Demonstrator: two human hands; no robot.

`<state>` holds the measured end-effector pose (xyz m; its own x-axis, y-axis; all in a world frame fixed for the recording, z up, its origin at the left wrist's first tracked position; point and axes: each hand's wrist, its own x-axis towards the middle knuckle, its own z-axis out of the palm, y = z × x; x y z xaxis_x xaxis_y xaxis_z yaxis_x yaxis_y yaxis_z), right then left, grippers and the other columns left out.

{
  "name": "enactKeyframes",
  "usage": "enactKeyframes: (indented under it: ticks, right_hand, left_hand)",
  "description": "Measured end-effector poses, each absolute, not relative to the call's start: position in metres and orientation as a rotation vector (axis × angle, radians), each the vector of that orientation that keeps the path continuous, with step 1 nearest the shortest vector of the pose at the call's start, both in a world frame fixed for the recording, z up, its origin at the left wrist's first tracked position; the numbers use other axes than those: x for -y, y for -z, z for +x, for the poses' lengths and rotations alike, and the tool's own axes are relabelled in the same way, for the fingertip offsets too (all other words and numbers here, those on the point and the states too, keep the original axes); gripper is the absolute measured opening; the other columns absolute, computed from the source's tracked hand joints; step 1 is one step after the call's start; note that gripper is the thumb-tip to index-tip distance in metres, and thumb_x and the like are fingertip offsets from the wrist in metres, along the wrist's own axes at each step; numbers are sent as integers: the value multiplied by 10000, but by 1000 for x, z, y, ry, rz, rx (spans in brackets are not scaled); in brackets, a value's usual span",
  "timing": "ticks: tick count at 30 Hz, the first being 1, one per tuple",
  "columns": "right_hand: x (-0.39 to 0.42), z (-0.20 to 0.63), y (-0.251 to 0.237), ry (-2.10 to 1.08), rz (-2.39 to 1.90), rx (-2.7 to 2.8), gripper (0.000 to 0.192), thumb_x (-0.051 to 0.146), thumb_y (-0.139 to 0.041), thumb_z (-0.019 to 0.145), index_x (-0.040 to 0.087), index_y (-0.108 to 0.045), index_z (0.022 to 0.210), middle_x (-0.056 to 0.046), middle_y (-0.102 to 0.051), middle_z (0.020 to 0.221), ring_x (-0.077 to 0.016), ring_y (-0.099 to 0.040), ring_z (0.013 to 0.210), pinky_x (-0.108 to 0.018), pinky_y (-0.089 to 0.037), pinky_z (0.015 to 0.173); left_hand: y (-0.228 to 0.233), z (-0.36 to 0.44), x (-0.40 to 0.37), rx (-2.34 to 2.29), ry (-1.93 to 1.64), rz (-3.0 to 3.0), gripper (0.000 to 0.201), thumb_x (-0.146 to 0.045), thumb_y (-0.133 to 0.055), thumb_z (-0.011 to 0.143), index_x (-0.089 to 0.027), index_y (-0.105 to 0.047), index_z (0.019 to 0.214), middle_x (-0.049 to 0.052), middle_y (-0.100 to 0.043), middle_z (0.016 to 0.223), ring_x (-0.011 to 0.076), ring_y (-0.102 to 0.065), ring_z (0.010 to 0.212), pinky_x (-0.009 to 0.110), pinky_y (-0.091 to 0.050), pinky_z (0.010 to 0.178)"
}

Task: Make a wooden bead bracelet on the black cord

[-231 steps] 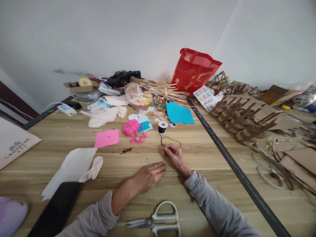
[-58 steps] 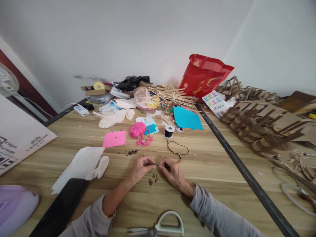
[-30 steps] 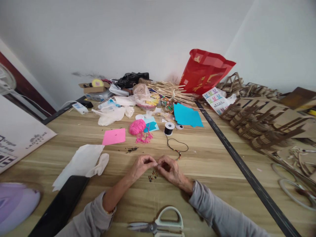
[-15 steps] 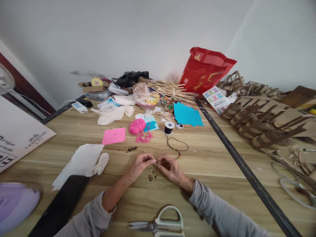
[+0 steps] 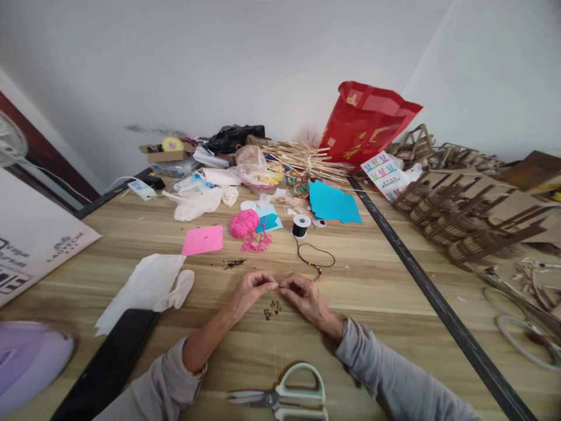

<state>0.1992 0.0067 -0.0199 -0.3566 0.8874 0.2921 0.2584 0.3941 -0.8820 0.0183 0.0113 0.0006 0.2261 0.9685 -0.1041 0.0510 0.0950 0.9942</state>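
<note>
Both left hand [image 5: 253, 293] and right hand [image 5: 305, 299] have fingers narrowly pinching a tiny dark piece [image 5: 280, 286], unidentifiable, well in from the surface's [image 5: 377, 327] far edge; beaded cord [image 5: 319, 272] probably best kept slack.

Wood-grain table [image 5: 372, 292]; on it: loose beads [image 5: 273, 304], beaded black cord [image 5: 319, 272], spool [image 5: 300, 228], scissors [image 5: 272, 400], pink yarn ball [image 5: 243, 223], pink sheet [image 5: 202, 241].

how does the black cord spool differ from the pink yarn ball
The spool has black cord between white discs; the yarn ball is pink, with no disc visible. The spool stands upright with a neat round outline, while the ball is a lumpy mound. The spool's cord trails into an open loop with beads on it; the ball's loose strands lie tangled beside it. Both rest on the table.
</note>
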Motion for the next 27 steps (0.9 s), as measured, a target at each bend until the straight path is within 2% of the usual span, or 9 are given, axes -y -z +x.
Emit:
enactKeyframes:
  ticks: [5,11,16,27]
  right_hand:
    - [-8,200,20,-924,-1000,1856,180,314,-553,853,163,-625,786,-30,-623,701,-138,-547,637,-234,-418,590]
    - [-11,203,24,-870,-1003,1863,156,274,-525,859,163,-608,787,-26,-590,705,-138,-523,652,-239,-410,599]
    - [-12,203,26,-854,-1021,1844,152,269,-528,856,164,-611,784,-19,-587,683,-133,-508,626,-238,-401,576]
    - [-12,201,26,-895,-1036,1802,144,246,-529,832,150,-632,802,-23,-605,701,-128,-517,620,-234,-407,579]
  left_hand:
    - [2,18,-11,-1105,-947,1314,198,-311,-715,654,-133,-630,642,-6,-606,614,120,-516,611,228,-414,607]
    - [8,15,-9,-1136,-986,1388,148,-250,-690,677,-133,-648,757,12,-637,681,132,-557,650,229,-440,622]
    - [12,12,-8,-1151,-842,1741,62,-186,-651,711,-143,-695,707,28,-633,662,127,-529,599,222,-412,564]
    - [4,6,-11,-1060,-633,2081,100,-125,-660,717,-185,-740,725,31,-647,690,147,-568,618,231,-415,602]
